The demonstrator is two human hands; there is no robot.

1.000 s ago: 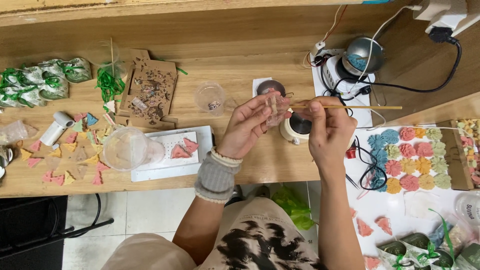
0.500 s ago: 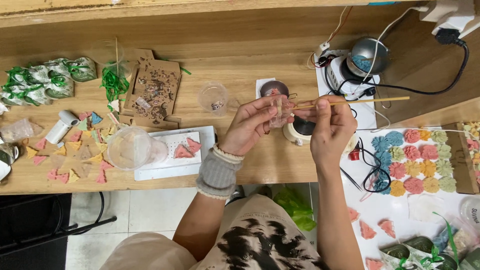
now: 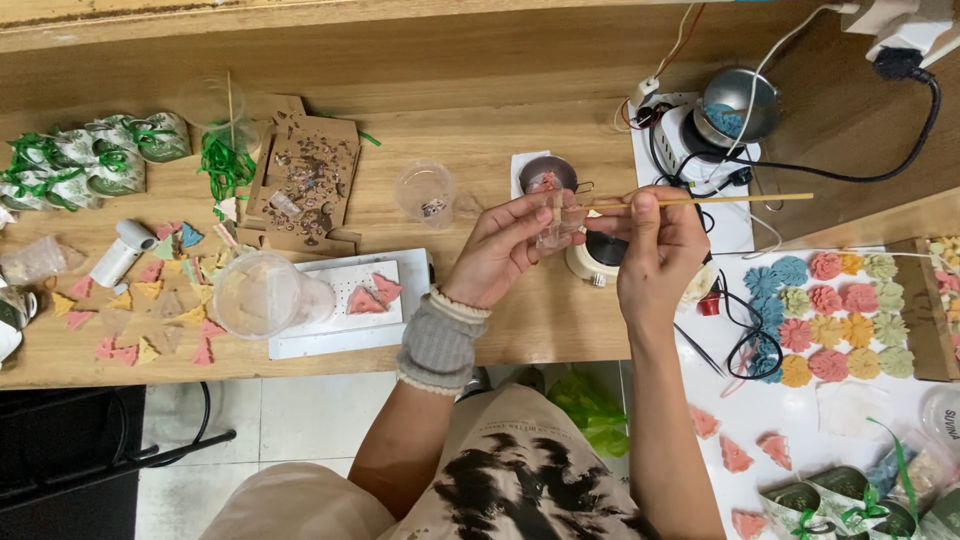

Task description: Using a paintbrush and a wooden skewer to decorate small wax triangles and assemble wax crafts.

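wooden stick (image 3: 700, 201) x1, right hand (image 3: 655, 250); clear piece (image 3: 556, 228) x1, left hand (image 3: 500, 250), prob.

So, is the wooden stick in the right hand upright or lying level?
Level: the wooden stick runs sideways from the right hand toward the cables.

A light wooden surface (image 3: 520, 330) with a raised wooden back ledge (image 3: 400, 40) spans the scene under even indoor light, above a pale tiled floor (image 3: 290, 420) where the black legs of a chair (image 3: 130, 455) stand at lower left.
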